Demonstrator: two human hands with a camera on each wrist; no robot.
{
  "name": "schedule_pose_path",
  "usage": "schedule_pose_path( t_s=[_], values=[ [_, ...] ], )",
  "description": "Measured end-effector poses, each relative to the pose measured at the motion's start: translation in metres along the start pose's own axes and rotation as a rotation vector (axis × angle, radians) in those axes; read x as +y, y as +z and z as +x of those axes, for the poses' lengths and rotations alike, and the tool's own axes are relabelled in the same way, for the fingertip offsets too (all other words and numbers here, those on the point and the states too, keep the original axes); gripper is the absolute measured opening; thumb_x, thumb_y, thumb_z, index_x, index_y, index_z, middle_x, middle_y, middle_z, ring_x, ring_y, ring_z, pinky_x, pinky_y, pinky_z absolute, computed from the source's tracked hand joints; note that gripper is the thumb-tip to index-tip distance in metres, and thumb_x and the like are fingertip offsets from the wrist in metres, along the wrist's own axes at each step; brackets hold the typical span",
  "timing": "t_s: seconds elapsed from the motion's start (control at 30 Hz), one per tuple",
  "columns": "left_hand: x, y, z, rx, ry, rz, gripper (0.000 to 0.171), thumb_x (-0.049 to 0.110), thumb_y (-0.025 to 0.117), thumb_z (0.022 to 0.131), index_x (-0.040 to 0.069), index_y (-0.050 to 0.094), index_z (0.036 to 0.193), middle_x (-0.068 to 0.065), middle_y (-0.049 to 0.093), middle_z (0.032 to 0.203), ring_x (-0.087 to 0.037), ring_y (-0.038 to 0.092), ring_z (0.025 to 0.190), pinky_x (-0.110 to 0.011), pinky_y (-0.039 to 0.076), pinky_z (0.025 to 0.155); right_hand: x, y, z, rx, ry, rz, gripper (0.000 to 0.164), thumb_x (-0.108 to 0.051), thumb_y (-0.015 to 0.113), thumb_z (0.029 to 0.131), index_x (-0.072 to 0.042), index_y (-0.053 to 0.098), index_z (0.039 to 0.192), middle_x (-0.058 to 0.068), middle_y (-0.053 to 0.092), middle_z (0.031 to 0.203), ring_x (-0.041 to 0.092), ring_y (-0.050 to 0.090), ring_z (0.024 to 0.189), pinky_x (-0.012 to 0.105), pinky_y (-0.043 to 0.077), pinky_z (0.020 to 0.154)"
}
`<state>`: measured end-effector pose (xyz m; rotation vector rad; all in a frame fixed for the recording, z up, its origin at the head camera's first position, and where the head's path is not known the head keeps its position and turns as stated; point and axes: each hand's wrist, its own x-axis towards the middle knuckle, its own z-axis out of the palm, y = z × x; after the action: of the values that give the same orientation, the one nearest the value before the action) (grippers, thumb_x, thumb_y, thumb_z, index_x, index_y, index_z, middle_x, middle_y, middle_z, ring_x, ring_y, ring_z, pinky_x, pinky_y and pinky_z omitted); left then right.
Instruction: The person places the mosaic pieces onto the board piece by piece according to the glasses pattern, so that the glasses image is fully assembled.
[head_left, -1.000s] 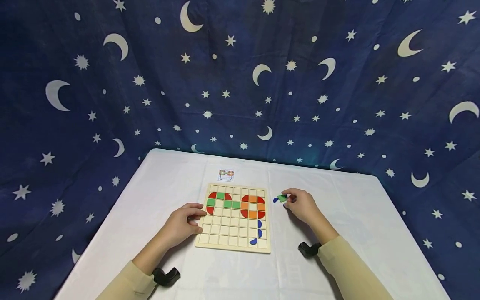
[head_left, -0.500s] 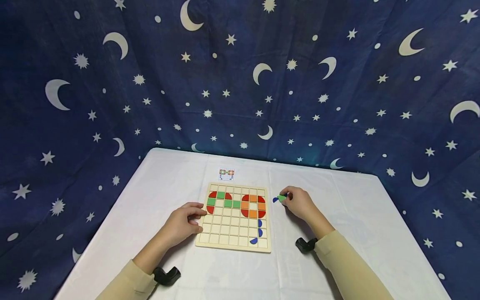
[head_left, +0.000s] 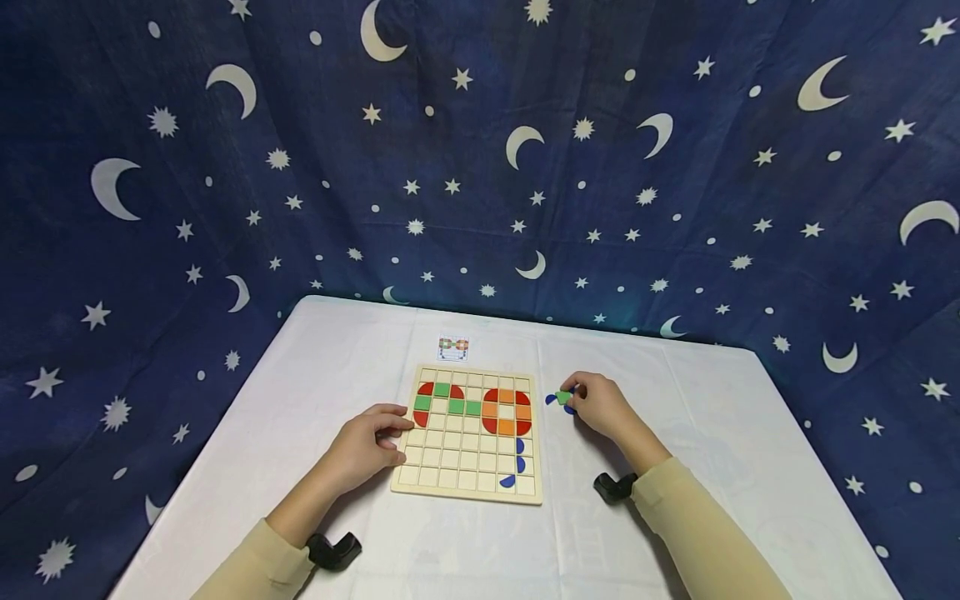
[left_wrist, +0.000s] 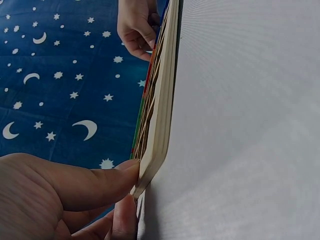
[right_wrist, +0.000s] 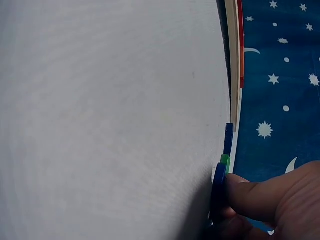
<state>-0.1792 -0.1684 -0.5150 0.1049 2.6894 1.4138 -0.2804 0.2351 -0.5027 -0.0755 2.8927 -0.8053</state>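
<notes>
My left hand [head_left: 365, 447] rests at the left edge of a pale wooden grid board [head_left: 450, 492], thumb and fingertips against its side. The left wrist view shows the thumb [left_wrist: 100, 185] at the board's corner. On the board sit red, green, orange and blue tiles. Right of the board, my right hand [head_left: 600, 407] pinches among small loose tiles, apparently a green tile [head_left: 562, 398]. A blue half-round tile [head_left: 551, 400] lies left of it. In the right wrist view, another blue tile [right_wrist: 218, 185] is by the thumb, which partly hides it.
A small pattern card [head_left: 453, 348] lies behind the board on the white-covered table [head_left: 360, 342]. A dark blue curtain with moons and stars [head_left: 480, 167] hangs behind. Black wrist mounts [head_left: 333, 552] sit at both sleeves.
The right fingers have shifted slightly at the loose tiles; less of the green tile shows, and a blue tile has come into view below the fingertips. The left hand stays at the board's edge.
</notes>
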Motion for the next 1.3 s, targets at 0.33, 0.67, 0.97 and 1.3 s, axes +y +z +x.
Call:
schedule_pose_path(
  t_s=[0.33,0.67,0.97,1.3],
  values=[
    [0.0,-0.001,0.0,-0.002,0.001,0.013,0.045,-0.005,0.088,0.077,0.012,0.081,0.118,-0.003,0.065,0.148,-0.012,0.063,0.102,-0.019,0.053,0.079,0.001,0.001,-0.003,0.036,-0.019,0.004,0.012,-0.007,0.073,0.097,-0.012,0.068,0.107,0.005,0.061,0.085,0.021,0.056,0.082,0.035,0.044,0.075],
    [0.001,0.0,0.0,0.003,-0.008,0.025,0.046,-0.004,0.088,0.076,0.012,0.081,0.118,-0.003,0.065,0.148,-0.013,0.062,0.1,-0.02,0.052,0.079,0.006,-0.002,-0.009,0.057,-0.045,0.12,0.006,-0.003,0.073,0.097,-0.006,0.072,0.102,0.005,0.065,0.086,0.022,0.058,0.088,0.035,0.047,0.081],
    [0.0,0.0,-0.001,-0.001,-0.005,0.006,0.043,-0.005,0.088,0.077,0.011,0.082,0.117,-0.003,0.065,0.147,-0.013,0.064,0.101,-0.019,0.054,0.077,-0.007,-0.007,-0.023,0.068,-0.007,0.257,0.008,-0.004,0.07,0.097,-0.007,0.072,0.104,0.006,0.065,0.085,0.018,0.06,0.07,0.029,0.052,0.06],
    [-0.002,0.001,-0.001,-0.002,0.001,0.006,0.043,-0.006,0.088,0.076,0.011,0.082,0.115,-0.003,0.066,0.147,-0.012,0.063,0.1,-0.019,0.053,0.077,-0.057,0.015,-0.042,0.012,-0.031,0.376,0.012,-0.002,0.072,0.096,-0.012,0.075,0.102,0.005,0.065,0.084,0.025,0.06,0.059,0.031,0.052,0.053]
  ],
)
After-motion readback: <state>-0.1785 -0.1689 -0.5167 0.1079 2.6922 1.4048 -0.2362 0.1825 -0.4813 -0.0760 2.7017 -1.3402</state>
